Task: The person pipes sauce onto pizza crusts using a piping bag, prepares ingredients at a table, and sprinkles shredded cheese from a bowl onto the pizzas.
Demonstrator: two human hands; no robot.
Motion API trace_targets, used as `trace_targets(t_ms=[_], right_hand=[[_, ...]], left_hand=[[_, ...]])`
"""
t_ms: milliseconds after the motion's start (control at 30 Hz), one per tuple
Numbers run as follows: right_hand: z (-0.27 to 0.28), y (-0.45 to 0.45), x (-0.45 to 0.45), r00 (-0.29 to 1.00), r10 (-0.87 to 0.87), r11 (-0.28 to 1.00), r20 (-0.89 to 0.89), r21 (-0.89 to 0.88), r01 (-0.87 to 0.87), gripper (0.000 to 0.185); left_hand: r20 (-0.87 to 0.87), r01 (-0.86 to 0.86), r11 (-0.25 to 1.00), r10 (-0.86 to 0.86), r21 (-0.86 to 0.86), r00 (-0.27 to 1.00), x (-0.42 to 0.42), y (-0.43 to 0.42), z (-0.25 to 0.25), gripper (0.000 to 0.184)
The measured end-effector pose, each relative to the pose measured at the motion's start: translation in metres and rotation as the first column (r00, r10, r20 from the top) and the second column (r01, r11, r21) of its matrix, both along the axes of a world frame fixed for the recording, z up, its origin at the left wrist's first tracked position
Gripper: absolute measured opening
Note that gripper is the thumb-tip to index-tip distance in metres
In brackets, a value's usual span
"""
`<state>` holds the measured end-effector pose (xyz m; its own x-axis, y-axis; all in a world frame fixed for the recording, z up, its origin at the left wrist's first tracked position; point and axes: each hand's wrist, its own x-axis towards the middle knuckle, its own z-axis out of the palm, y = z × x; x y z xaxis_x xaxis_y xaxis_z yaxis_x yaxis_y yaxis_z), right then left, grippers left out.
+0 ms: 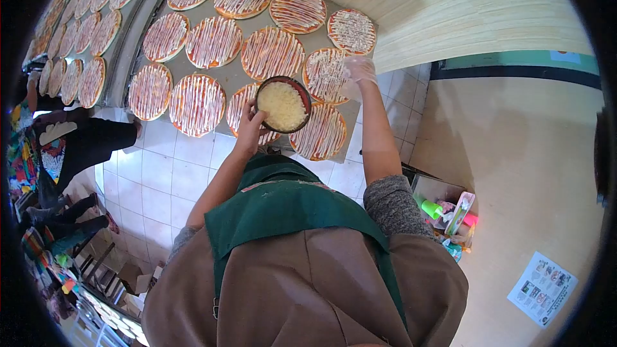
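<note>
My left hand (250, 125) grips a dark round bowl (305, 93) by its left edge. Shredded pale cheese (281, 106) fills the bowl, which hangs over the front pizzas. Inside a clear plastic glove, my right hand (360, 71) is over the right edge of a pizza (324, 76) sprinkled with cheese; its fingers are too blurred to read. Another pizza with cheese on top (351, 31) lies just behind it. Several round pizzas with red and white stripes, such as the one at the centre (272, 53), sit on the metal table (241, 78).
More striped pizzas (106, 29) lie on trays at the left. People in dark and patterned clothes (83, 144) stand at the left edge. A box of colourful items (450, 212) is at the right, below my right arm. A printed sheet (542, 289) hangs on the wall.
</note>
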<state>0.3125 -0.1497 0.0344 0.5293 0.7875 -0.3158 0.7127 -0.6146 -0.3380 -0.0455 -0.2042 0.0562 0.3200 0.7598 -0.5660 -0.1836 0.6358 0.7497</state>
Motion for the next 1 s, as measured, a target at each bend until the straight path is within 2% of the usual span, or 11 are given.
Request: trace_targets(t_ms=[67,167,267,367,467,567,667,767,867,967,1000], right_hand=[[-0.016,0.005,-0.008,0.992,0.103,0.995,-0.07,0.0,-0.103,0.033],[-0.024,0.008,-0.014,0.985,0.05,0.999,-0.165,-0.005,-0.052,0.033],[-0.017,0.008,-0.022,0.987,-0.009,1.0,-0.161,0.022,0.013,0.033],[-0.027,0.011,-0.025,0.983,0.079,0.994,-0.166,0.081,-0.066,0.035],[-0.023,0.011,-0.032,0.98,0.068,0.996,-0.186,0.066,-0.056,0.031],[0.022,0.004,-0.053,0.969,0.244,0.956,0.049,-0.183,-0.231,0.031],[-0.067,-0.016,-0.014,0.834,0.546,0.816,0.08,-0.277,-0.508,0.032],[-0.041,-0.028,-0.007,0.916,0.384,0.873,0.115,-0.367,-0.32,0.029],[-0.044,-0.038,-0.013,0.978,0.195,0.922,0.079,-0.355,-0.155,0.028],[-0.048,-0.045,-0.037,0.967,0.254,0.954,-0.019,-0.162,-0.254,0.029],[-0.06,-0.045,-0.033,0.979,0.205,0.971,-0.003,-0.129,-0.203,0.029]], left_hand=[[0.027,-0.033,0.999,0.033,-0.03,0.999,-0.007,-0.004,-0.002,0.053],[0.012,-0.06,0.996,0.061,-0.066,0.998,-0.015,-0.01,0.001,0.053],[-0.004,-0.064,0.994,0.064,-0.089,0.998,-0.021,-0.014,-0.003,0.053],[-0.023,-0.082,0.991,0.08,-0.106,0.997,-0.023,-0.019,-0.005,0.05],[0.005,-0.064,0.993,0.065,-0.097,0.998,-0.024,-0.021,-0.003,0.047],[0.019,-0.057,0.994,0.059,-0.097,0.998,-0.027,-0.023,-0.007,0.045],[0.035,-0.083,0.992,0.087,-0.1,0.996,-0.027,-0.024,0.001,0.046],[0.045,-0.073,0.994,0.076,-0.077,0.996,-0.03,-0.025,0.002,0.048],[0.021,-0.037,0.997,0.038,-0.063,0.999,-0.036,-0.025,-0.002,0.05],[0.025,-0.043,0.996,0.045,-0.073,0.999,-0.035,-0.025,0.002,0.05],[0.031,-0.04,0.997,0.042,-0.071,0.999,-0.036,-0.024,0.003,0.05]])
